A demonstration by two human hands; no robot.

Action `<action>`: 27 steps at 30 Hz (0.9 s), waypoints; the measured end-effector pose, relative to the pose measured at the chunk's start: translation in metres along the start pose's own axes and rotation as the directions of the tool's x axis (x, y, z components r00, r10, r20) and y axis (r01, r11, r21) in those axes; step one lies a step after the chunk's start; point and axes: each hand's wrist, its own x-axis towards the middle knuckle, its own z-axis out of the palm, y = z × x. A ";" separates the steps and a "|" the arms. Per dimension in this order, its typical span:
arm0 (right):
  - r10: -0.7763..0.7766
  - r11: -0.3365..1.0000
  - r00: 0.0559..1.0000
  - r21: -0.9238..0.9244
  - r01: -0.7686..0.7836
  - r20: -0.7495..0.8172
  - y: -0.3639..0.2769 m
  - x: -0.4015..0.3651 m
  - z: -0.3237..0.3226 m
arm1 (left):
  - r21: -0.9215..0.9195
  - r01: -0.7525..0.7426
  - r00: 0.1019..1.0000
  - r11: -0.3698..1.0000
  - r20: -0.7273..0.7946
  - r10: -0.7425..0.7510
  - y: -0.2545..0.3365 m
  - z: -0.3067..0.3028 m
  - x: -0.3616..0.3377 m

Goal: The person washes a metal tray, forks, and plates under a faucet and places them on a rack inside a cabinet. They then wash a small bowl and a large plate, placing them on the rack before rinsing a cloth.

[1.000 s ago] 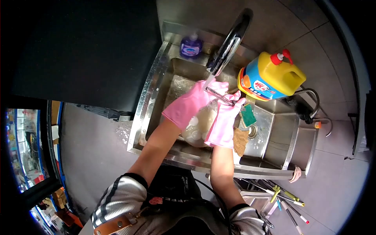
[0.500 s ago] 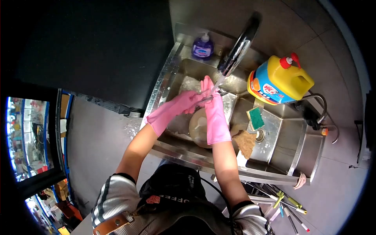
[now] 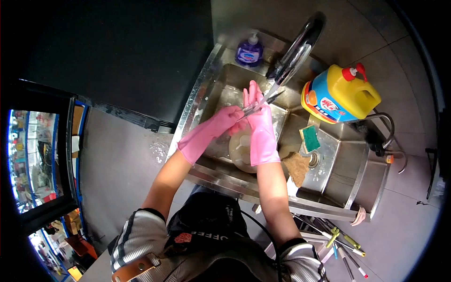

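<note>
Both my hands wear pink rubber gloves and meet over the left basin of a steel sink. My left hand is closed around one end of slim metal cutlery; its exact kind is blurred. The cutlery lies across the palm of my right hand, whose fingers stretch up toward the tap. Water runs from the chrome tap onto the cutlery and right palm. Below the hands, a round, pale translucent lid-like thing sits in the basin, partly hidden by the right glove.
A purple soap pump bottle stands behind the basin. On the right are a yellow detergent jug, a green-and-yellow sponge and a brown cloth near the second basin. Long-handled tools lie below the sink.
The cutlery now sticks out farther up and right past my right palm. Both hands stay together under the running water, and the view has shifted slightly.
</note>
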 end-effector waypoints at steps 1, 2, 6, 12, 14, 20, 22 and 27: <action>0.014 0.997 0.999 0.080 -0.011 -0.037 0.000 0.003 -0.008 | 0.116 0.016 1.000 0.993 -0.019 -0.014 0.005 0.003 0.002; 0.031 0.987 0.997 0.162 -0.018 -0.073 -0.001 0.006 -0.015 | 0.232 0.036 0.999 0.972 -0.039 -0.028 0.010 0.007 0.004; 0.005 0.992 0.972 0.126 0.025 -0.235 -0.011 0.005 -0.028 | 0.378 0.219 0.976 0.900 -0.074 -0.206 0.031 0.007 0.023; 0.049 0.883 0.805 0.402 0.242 -0.591 -0.041 0.008 -0.007 | -0.502 -0.093 0.995 0.860 -0.012 0.101 -0.002 0.004 0.026; -0.038 0.910 0.794 0.307 0.279 -0.607 -0.040 0.007 -0.007 | -0.595 -0.081 0.994 0.800 -0.110 0.019 0.006 0.015 0.024; -0.193 0.962 0.888 0.100 0.256 -0.418 -0.054 0.004 0.008 | -0.799 -0.171 0.969 0.576 -0.242 -0.048 -0.007 0.035 0.072; -0.197 0.966 0.850 0.050 0.252 -0.488 -0.056 0.002 0.036 | -0.852 -0.175 0.983 0.494 -0.178 0.041 0.005 0.049 0.064; -0.290 0.953 0.928 0.017 0.302 -0.234 -0.054 -0.011 0.038 | -0.850 -0.058 0.997 0.523 -0.078 -0.015 -0.009 0.046 0.085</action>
